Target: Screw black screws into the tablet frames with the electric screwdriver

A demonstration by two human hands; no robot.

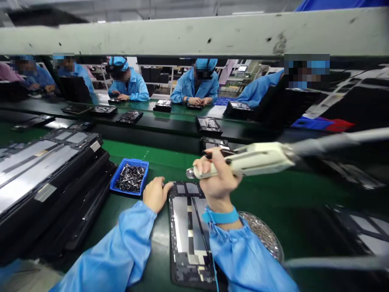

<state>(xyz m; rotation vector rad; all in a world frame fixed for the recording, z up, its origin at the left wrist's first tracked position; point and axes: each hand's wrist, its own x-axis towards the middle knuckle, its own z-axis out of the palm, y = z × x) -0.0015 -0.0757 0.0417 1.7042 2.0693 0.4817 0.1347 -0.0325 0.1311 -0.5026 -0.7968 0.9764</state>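
A tablet chassis point(182, 223), black with silver plates, lies on the green bench in front of me. My left hand point(154, 194) rests at its upper left corner, thumb on the edge and apart from the fingers, holding nothing that shows. My right hand point(219, 178) is wrapped round a cream electric screwdriver point(258, 160), held almost level above the chassis, its tip pointing left. A grey cable point(340, 142) runs from its back end to the right. Left of my left hand stands a blue tray point(112, 184) of small metal parts.
Stacked tablet chassis point(51, 162) stand at left. A round dish point(281, 253) of tiny parts is partly behind my right sleeve. Another chassis point(364, 227) lies at right. Several co-workers in blue sit across the line point(170, 125). A pale beam point(182, 36) crosses above.
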